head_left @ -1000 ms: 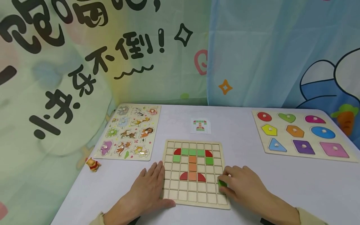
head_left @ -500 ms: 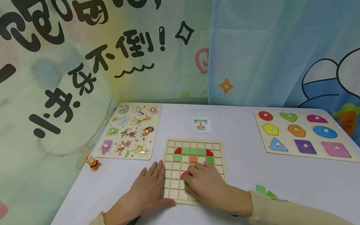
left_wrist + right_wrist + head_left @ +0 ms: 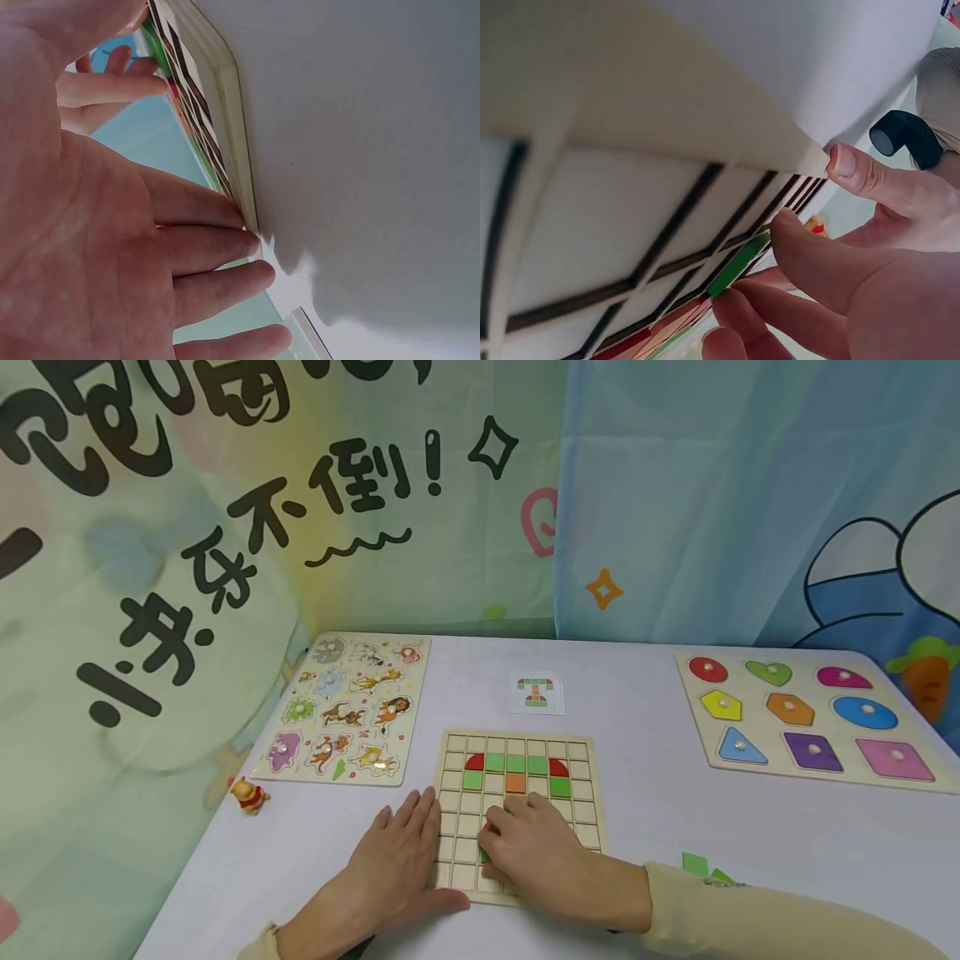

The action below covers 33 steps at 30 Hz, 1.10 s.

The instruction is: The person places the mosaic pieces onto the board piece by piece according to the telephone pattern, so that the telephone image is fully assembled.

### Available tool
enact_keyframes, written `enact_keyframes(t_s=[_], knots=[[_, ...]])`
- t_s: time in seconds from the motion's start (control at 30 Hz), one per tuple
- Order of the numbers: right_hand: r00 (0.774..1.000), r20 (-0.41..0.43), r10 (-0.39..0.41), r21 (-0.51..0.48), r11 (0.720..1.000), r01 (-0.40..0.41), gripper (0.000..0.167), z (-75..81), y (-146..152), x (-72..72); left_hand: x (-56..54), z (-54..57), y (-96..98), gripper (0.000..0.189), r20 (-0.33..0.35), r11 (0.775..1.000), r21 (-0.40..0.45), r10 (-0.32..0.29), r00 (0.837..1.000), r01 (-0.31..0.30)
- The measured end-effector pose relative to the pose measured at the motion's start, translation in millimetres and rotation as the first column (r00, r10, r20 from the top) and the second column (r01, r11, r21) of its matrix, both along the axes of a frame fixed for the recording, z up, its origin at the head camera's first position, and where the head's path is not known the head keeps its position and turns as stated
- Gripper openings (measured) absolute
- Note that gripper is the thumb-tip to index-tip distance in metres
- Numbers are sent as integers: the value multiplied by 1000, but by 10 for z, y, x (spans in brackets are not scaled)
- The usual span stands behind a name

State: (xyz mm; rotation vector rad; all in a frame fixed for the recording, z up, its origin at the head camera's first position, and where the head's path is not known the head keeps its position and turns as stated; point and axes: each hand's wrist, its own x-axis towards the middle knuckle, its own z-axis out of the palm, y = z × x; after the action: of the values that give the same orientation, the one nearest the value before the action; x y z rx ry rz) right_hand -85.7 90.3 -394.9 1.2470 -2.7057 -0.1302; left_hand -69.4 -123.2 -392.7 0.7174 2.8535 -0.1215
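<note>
A wooden grid board lies on the white table, with red quarter-round, green square and orange square tiles forming a pattern in its upper cells. My left hand lies along the board's left side, fingers straight; in the left wrist view its fingertips touch the board's edge. My right hand is over the lower middle of the board. Between thumb and fingers it pinches a green tile, tilted at the grid in the right wrist view. The right hand hides the central lower tiles in the head view.
A small pattern card lies behind the board. An animal puzzle board is at left, beside a small bear figurine. At right lies a shape puzzle board. Loose green tiles lie near my right sleeve.
My right hand has moved left from the board's right edge to its lower middle, carrying the green tile, then shifted slightly further left. The left hand stays in place.
</note>
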Motion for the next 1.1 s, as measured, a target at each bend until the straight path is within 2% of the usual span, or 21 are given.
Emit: enact_keyframes(t_s=[0.57, 0.8, 0.93, 1.1], knots=[[993, 108, -50, 10, 999, 49, 24, 72, -36, -27, -2, -3, 1, 116, 13, 1000, 5, 7, 1000, -7], [992, 107, -62, -99, 992, 73, 19, 70, 188, -18, -14, -4, 1, 117, 39, 1000, 9, 8, 999, -9], [987, 103, -126, -123, 983, 139, 17, 61, 423, -31, -17, -3, 1, 117, 35, 1000, 10, 5, 999, -5], [958, 112, -263, -108, 955, 275, 24, 76, 795, -34, -16, 1, -5, 117, 31, 1000, 7, 1, 1000, -2]])
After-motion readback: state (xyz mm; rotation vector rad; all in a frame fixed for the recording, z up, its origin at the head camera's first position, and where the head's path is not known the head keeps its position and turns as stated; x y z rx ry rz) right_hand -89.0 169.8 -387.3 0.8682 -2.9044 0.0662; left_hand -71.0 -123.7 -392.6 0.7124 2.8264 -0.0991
